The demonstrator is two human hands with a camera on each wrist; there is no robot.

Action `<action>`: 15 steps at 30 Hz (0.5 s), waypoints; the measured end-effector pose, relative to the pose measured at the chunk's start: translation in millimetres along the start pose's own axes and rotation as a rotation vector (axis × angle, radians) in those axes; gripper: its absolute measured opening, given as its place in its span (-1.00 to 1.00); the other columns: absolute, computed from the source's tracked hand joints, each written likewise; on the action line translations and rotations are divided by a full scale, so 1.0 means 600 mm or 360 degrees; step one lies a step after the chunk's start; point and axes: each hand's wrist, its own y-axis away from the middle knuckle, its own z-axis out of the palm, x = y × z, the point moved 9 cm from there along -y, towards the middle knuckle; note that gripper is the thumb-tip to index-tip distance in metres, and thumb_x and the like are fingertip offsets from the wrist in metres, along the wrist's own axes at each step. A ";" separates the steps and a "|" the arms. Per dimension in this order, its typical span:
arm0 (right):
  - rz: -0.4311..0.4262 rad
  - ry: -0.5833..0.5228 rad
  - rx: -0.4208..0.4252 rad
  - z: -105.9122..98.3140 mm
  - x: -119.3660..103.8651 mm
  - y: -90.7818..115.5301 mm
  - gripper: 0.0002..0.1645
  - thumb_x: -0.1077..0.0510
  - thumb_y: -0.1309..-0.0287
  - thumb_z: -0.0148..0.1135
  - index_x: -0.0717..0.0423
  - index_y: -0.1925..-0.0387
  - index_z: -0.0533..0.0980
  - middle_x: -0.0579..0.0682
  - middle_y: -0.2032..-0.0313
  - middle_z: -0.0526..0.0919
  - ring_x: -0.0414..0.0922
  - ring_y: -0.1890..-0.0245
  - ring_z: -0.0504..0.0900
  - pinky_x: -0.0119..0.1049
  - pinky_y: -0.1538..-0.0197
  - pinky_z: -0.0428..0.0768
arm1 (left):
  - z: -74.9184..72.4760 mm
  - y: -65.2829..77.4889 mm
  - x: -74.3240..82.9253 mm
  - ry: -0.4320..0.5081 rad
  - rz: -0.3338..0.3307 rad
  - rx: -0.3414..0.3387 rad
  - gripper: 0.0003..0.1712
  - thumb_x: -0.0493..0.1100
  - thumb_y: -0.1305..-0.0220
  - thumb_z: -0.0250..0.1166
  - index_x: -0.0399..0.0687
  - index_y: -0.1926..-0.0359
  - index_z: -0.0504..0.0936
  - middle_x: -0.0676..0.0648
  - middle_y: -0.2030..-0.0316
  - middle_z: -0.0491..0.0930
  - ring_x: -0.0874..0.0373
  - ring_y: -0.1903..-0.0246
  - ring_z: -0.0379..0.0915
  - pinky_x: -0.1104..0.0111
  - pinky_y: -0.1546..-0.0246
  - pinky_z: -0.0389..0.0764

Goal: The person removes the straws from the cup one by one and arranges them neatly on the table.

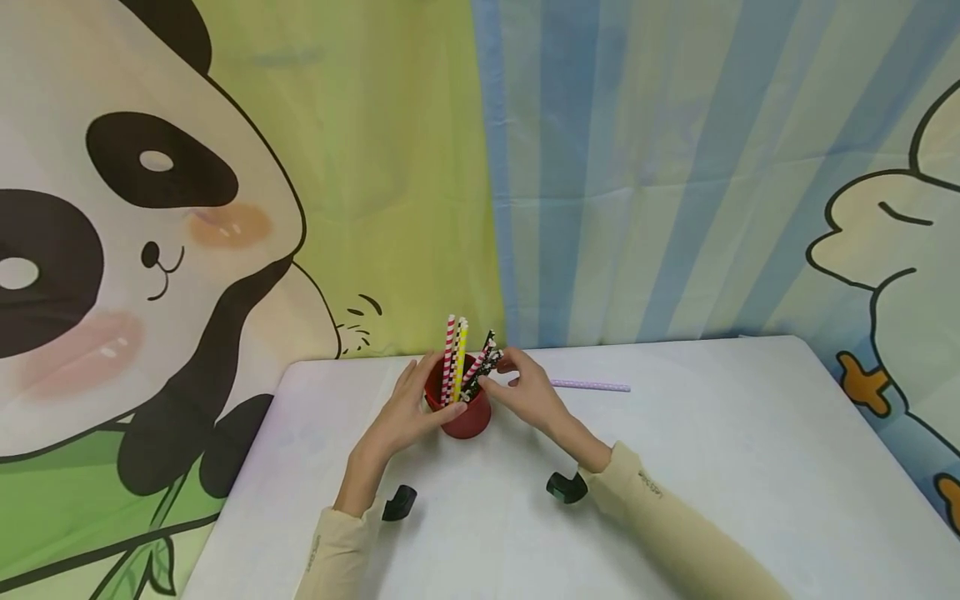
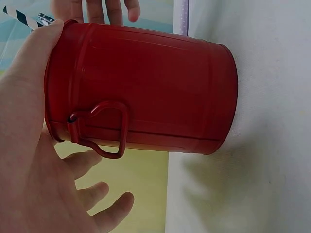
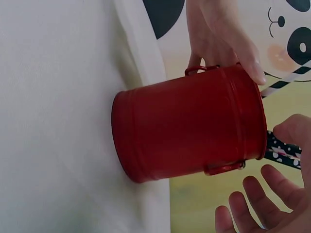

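Note:
A small red metal bucket (image 1: 467,422) with wire side handles stands upright on the table. Striped paper straws (image 1: 461,358) in pink, yellow and black rise from it. My left hand (image 1: 408,414) holds the bucket by its rim, thumb at the near side and fingers round the left and back. Over the right rim lean black straws with white dots (image 3: 282,151), a pink striped one among them. Spread about these dotted straws is my right hand (image 1: 528,390). Its thumb is against them, while the other fingers stand apart from the bucket wall.
A lilac dotted straw (image 1: 591,385) lies on the white table (image 1: 712,467) behind and right of the bucket. Black wrist cameras (image 1: 399,503) show beside both cuffs. A printed curtain (image 1: 615,167) hangs behind the table's back edge.

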 end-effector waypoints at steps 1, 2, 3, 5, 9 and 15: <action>-0.0004 -0.0008 0.0017 0.001 -0.002 0.000 -0.61 -0.10 -0.19 0.36 -0.05 0.02 0.54 0.00 0.00 0.64 0.09 -0.14 0.58 -0.01 -0.08 0.61 | 0.000 0.000 0.001 0.0002 0.0003 0.0001 0.06 0.57 -0.05 0.29 0.70 -0.50 -0.03 0.20 -0.56 0.00 -0.07 -0.60 -0.35 -0.40 -0.34 0.12; -0.0003 -0.0017 0.0032 0.002 -0.003 -0.001 -0.61 -0.10 -0.19 0.36 -0.04 0.03 0.54 0.01 0.00 0.64 0.08 -0.13 0.58 0.02 -0.09 0.61 | 0.000 -0.001 0.000 -0.0002 0.0003 0.0004 0.06 0.57 -0.05 0.29 0.70 -0.50 -0.04 0.20 -0.56 0.00 -0.07 -0.60 -0.35 -0.39 -0.34 0.12; -0.0006 -0.0027 0.0045 0.004 -0.005 -0.001 -0.61 -0.10 -0.18 0.37 -0.04 0.04 0.54 0.00 0.01 0.64 0.08 -0.11 0.59 0.03 -0.09 0.61 | 0.001 -0.001 0.001 -0.0006 0.0011 0.0004 0.06 0.56 -0.06 0.29 0.69 -0.50 -0.04 0.18 -0.57 -0.01 -0.09 -0.60 -0.34 -0.40 -0.34 0.12; -0.0010 -0.0050 0.0071 0.007 -0.007 -0.002 -0.64 -0.10 -0.18 0.38 -0.05 0.07 0.54 -0.03 0.03 0.63 0.04 -0.08 0.59 0.03 -0.07 0.60 | 0.001 -0.001 0.001 -0.0009 0.0008 0.0002 0.06 0.55 -0.06 0.29 0.68 -0.50 -0.03 0.19 -0.56 0.00 -0.08 -0.60 -0.34 -0.39 -0.34 0.12; -0.0011 -0.0064 0.0122 0.011 -0.011 -0.001 -0.66 -0.11 -0.17 0.40 -0.06 0.12 0.54 -0.07 0.05 0.61 0.00 -0.06 0.59 -0.03 -0.04 0.58 | 0.001 -0.001 0.000 -0.0008 0.0014 -0.0003 0.06 0.54 -0.07 0.30 0.66 -0.51 -0.04 0.19 -0.56 0.00 -0.09 -0.60 -0.34 -0.38 -0.36 0.11; -0.0015 -0.0062 0.0208 0.014 -0.016 0.000 -0.64 -0.06 -0.20 0.36 -0.01 0.05 0.55 -0.02 0.02 0.62 0.05 -0.06 0.59 -0.05 -0.01 0.58 | 0.002 0.000 -0.001 0.0010 -0.0003 -0.0016 0.05 0.57 -0.06 0.27 0.71 -0.49 -0.06 0.23 -0.56 0.00 -0.08 -0.60 -0.36 -0.38 -0.37 0.09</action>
